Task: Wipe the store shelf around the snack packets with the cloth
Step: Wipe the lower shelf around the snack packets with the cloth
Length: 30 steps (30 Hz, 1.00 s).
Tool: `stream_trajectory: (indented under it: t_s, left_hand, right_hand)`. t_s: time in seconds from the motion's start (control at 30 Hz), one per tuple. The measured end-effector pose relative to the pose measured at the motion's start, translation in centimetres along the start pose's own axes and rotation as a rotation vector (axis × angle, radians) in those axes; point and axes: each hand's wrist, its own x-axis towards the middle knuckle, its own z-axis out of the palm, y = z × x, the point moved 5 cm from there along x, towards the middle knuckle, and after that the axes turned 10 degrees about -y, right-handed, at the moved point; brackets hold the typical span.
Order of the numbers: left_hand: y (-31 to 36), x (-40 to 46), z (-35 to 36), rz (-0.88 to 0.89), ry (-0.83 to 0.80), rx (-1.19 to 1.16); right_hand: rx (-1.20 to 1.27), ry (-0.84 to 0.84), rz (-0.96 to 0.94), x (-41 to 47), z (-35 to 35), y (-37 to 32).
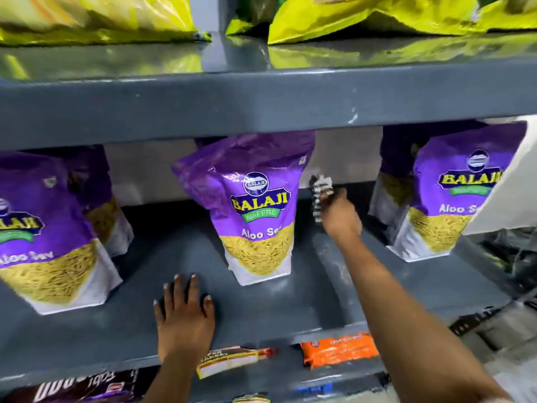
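Observation:
Purple Balaji Aloo Sev packets stand on a grey metal shelf [261, 309]: one at the left [46, 237], one in the middle [255, 210], one at the right [447, 193], with more packets behind the outer two. My right hand [338, 213] reaches deep into the gap between the middle and right packets, shut on a black-and-white striped cloth [319, 193] near the shelf's back. My left hand [186, 312] lies flat with fingers spread on the shelf's front, left of the middle packet.
The shelf above [261, 97] carries yellow-green packets [377, 16]. Below the front edge lie an orange packet [340, 349] and dark wrapped goods [81, 386]. A white sheet [511, 181] covers part of the right packet.

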Motion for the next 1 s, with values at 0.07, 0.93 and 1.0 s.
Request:
stream_trajectory:
  t_s: [0.07, 0.93, 1.0]
  left_hand:
    - [0.1, 0.0, 0.0, -0.017, -0.02, 0.018]
    - [0.2, -0.2, 0.2, -0.005, -0.067, -0.02]
    - [0.2, -0.2, 0.2, -0.007, -0.079, -0.027]
  right_hand:
    - [-0.19, -0.244, -0.052, 1.9, 3.2, -0.8]
    - [-0.456, -0.299, -0.209, -6.0, 3.3, 8.4]
    - [-0.429, -0.25, -0.186, -6.9, 2.6, 8.9]
